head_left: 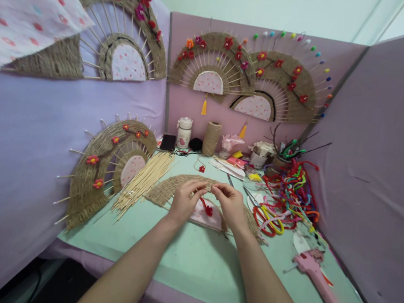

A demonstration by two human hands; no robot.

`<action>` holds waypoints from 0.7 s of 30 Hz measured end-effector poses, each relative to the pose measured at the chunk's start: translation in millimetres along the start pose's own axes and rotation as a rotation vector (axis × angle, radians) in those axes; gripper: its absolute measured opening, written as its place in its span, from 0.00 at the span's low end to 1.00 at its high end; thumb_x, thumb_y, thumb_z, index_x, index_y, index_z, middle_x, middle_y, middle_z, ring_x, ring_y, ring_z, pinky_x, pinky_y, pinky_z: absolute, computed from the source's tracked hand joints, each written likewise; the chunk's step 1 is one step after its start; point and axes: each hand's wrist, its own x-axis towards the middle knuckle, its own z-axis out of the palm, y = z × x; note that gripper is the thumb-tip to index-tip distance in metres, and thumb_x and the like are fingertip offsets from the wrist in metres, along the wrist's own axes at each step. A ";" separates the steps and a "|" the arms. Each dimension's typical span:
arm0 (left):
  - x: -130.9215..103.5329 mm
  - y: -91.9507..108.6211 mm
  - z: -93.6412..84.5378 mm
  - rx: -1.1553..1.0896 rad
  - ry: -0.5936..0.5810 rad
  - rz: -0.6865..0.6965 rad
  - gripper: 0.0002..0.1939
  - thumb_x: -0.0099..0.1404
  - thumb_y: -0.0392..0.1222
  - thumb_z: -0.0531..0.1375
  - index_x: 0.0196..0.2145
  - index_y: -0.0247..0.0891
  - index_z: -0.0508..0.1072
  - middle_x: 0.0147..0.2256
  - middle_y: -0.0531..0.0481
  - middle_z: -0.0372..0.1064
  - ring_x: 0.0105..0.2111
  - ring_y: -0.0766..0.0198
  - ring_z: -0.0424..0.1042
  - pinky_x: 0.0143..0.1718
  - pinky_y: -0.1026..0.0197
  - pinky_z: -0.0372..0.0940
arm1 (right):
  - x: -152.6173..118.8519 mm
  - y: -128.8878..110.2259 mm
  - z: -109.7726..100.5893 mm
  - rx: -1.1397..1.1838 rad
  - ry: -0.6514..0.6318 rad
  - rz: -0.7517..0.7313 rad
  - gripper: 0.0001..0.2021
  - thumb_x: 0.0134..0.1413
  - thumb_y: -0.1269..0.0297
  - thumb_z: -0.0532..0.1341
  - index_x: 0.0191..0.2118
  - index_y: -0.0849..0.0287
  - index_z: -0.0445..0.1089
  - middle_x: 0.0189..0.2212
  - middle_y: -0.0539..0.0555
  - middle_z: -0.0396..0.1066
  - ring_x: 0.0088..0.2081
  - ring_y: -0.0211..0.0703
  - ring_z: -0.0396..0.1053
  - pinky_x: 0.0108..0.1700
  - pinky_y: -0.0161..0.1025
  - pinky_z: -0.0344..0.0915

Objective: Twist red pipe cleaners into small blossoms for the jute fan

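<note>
Now the left hand (185, 199) and right hand (231, 206) face each other over the twine fan (179, 184) on the table (188, 256) — fingertips pinched, contents too small to tell — with a red flower (209, 211) just below, against the fan's pale panel (215, 221).

Two hands (185, 201), five woven twine fans (87, 193), two yellow tassels (204, 107), one pink glue gun (321, 280), one cone of twine (211, 139), one white lidded jar (184, 134), one black ball (196, 144); thin sticks (145, 179) and coloured pipe cleaners (299, 187) in heaps too dense to count.
</note>
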 end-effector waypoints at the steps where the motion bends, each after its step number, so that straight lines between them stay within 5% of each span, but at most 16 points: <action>1: -0.8 -0.8 -0.7 0.085 -0.005 0.078 0.11 0.57 0.39 0.60 0.38 0.42 0.76 0.39 0.46 0.72 0.41 0.60 0.68 0.47 0.57 0.60 | 0.5 0.7 -0.4 0.005 -0.002 0.005 0.11 0.45 0.56 0.62 0.29 0.59 0.72 0.28 0.52 0.73 0.32 0.42 0.68 0.36 0.38 0.63; 5: -3.3 -6.9 -0.9 0.271 -0.014 0.203 0.12 0.59 0.39 0.58 0.40 0.43 0.76 0.38 0.45 0.71 0.40 0.59 0.68 0.45 0.56 0.60 | 1.0 3.5 0.5 -0.002 -0.014 0.007 0.11 0.46 0.56 0.62 0.29 0.60 0.72 0.29 0.53 0.73 0.32 0.42 0.68 0.36 0.38 0.63; 21: -5.8 -7.5 1.0 0.464 -0.024 0.278 0.12 0.63 0.42 0.54 0.39 0.41 0.76 0.36 0.44 0.72 0.39 0.58 0.67 0.45 0.56 0.60 | -0.2 5.8 2.5 -0.063 -0.014 0.002 0.12 0.45 0.55 0.62 0.29 0.60 0.72 0.28 0.54 0.73 0.31 0.42 0.68 0.35 0.38 0.64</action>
